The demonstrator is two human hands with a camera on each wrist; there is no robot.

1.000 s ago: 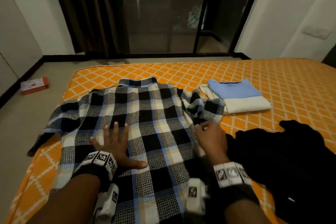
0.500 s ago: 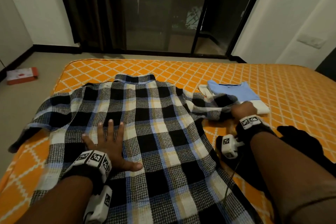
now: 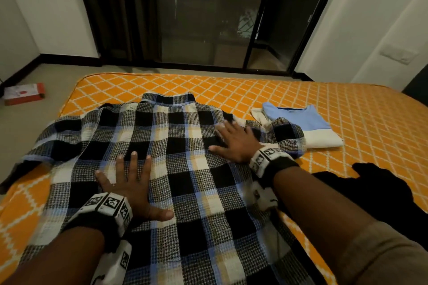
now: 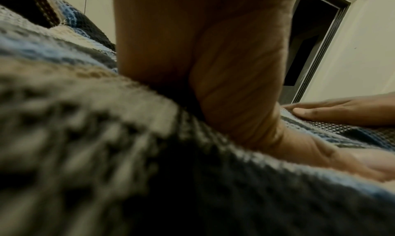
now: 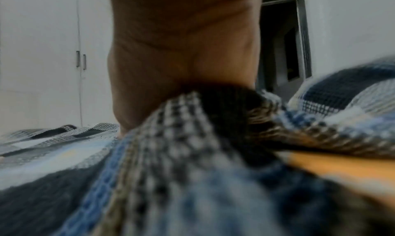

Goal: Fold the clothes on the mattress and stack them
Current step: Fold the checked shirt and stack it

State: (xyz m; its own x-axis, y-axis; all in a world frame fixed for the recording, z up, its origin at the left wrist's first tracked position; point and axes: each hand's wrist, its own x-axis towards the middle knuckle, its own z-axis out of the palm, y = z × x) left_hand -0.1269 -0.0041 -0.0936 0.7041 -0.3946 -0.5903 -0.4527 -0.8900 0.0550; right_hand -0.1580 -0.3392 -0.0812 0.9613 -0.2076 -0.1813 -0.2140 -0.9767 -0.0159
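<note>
A black, white and blue checked shirt (image 3: 178, 183) lies spread, collar away from me, on the orange mattress (image 3: 361, 113). My left hand (image 3: 129, 190) presses flat on its lower left part, fingers straight and spread. My right hand (image 3: 234, 141) lies flat with spread fingers near the right shoulder, beside the right sleeve (image 3: 287, 134), which reaches to a folded blue and cream top (image 3: 308, 127). In the left wrist view the checked shirt (image 4: 128, 155) fills the frame under my palm, and the right hand (image 4: 342, 111) lies flat further off. The right wrist view shows bunched checked cloth (image 5: 192, 155).
A black garment (image 3: 375, 194) lies crumpled at the right, partly under my right forearm. A red and white box (image 3: 23, 93) sits on the floor at the left. The shirt's left sleeve (image 3: 27, 162) hangs over the mattress edge. Dark glass doors (image 3: 208, 14) stand beyond the mattress.
My right hand let go of the right sleeve end near the folded top and moved left onto the shirt's shoulder, now flat. The left hand stayed pressing in place.
</note>
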